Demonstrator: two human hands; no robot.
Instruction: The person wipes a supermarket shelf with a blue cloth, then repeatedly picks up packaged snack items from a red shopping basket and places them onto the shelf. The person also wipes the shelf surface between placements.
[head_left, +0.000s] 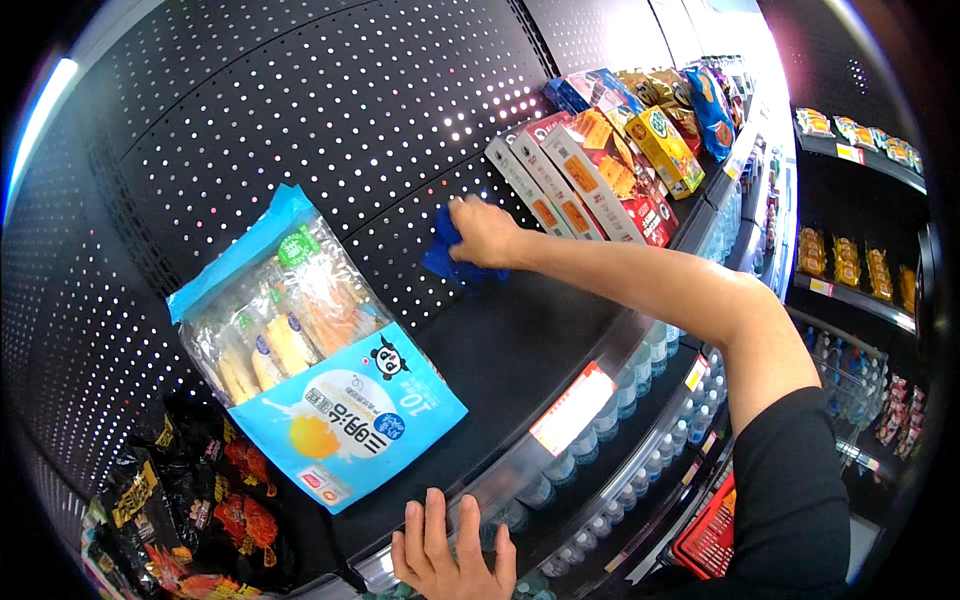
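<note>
My right hand (484, 234) grips a blue cloth (442, 251) at the back of a black shelf (517, 330), where the shelf meets the perforated back panel (322, 105). Part of the cloth is hidden under the fingers. My left hand (454, 551) has its fingers apart at the shelf's clear front strip (517, 442) and holds nothing; whether it touches the strip I cannot tell. A large blue bag of packaged sandwiches (352, 420) stands on the shelf to the left of the cloth. Right of my right hand are several boxed snacks (592, 180), leaning at an angle.
Black snack bags (187, 502) crowd the lower left. A yellow box (664, 150) and more bags (709, 105) line the shelf's far right. A price label (574, 409) sits on the front strip. Bottles (630, 382) fill lower shelves, and a red basket (705, 529) stands below.
</note>
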